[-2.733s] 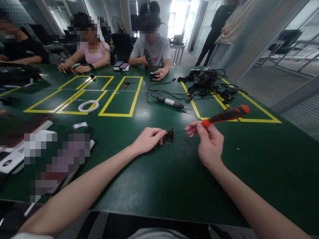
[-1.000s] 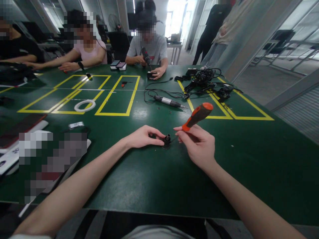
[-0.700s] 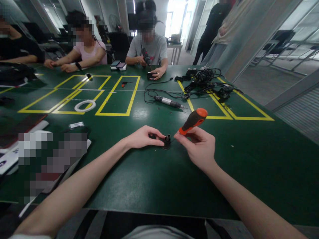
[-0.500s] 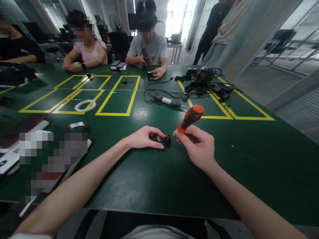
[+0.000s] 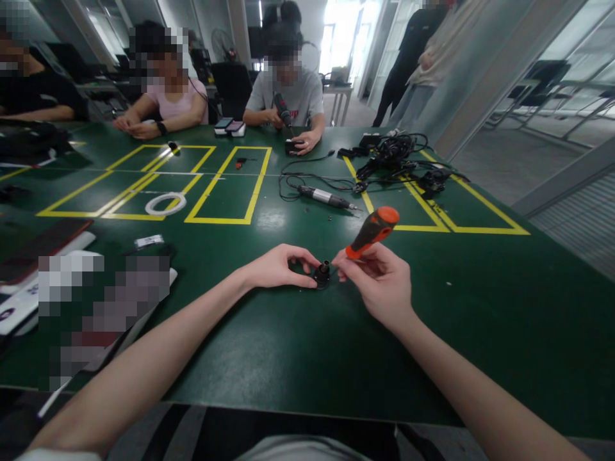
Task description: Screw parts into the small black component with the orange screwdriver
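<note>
Held clear of it moments ago, a screwdriver (image 5: 372, 232) in the closed grip of the right hand (image 5: 382, 275) now slants down beside a small black part (image 5: 322, 276), pinched on the table (image 5: 269, 358) by the left hand (image 5: 273, 266); tip contact is unclear, but close work appears under way.

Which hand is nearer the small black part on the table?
Left. The left hand holds the small black part from its left; the right hand, gripping an orange-and-black screwdriver, is just to its right.
</note>
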A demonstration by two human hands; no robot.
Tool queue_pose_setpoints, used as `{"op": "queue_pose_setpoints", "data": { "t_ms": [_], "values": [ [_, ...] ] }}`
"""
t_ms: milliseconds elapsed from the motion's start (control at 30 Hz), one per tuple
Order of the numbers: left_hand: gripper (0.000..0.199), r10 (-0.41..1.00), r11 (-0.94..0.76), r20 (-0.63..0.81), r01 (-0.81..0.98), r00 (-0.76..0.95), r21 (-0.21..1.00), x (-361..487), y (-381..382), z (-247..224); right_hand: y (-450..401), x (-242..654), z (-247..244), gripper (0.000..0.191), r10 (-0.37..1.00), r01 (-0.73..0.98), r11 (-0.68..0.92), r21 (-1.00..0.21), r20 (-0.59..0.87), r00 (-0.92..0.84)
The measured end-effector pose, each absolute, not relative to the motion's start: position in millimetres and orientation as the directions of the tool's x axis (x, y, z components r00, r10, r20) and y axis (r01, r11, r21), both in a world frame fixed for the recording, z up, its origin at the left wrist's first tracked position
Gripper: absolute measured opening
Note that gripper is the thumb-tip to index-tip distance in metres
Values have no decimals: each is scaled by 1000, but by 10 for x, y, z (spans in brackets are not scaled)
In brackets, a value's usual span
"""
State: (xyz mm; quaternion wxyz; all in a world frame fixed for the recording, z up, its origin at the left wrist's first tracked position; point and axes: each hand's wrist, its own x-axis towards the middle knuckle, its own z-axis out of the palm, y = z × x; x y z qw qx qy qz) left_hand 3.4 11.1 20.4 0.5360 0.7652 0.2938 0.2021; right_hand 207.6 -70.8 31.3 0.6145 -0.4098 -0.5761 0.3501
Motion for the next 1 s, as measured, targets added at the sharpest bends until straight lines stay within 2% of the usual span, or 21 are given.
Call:
{"op": "queue_pose_setpoints", "data": {
  "t_ms": [367,600,800,1000],
  "values": [
    [36,666,-265,5,231,746,936,38,106,181,-696,2066,331,23,917,-24,399,-917,399,2],
    [36,670,-287,-1,261,742,922,34,100,174,-697,2069,320,25,929,-1,364,-931,363,67],
    [39,680,-314,15,272,733,910,41,94,131,-683,2068,355,19,904,45,423,-905,425,51],
    [36,679,-365,36,295,733,883,59,73,143,-683,2062,326,24,915,-15,401,-916,399,65]
  ]
}}
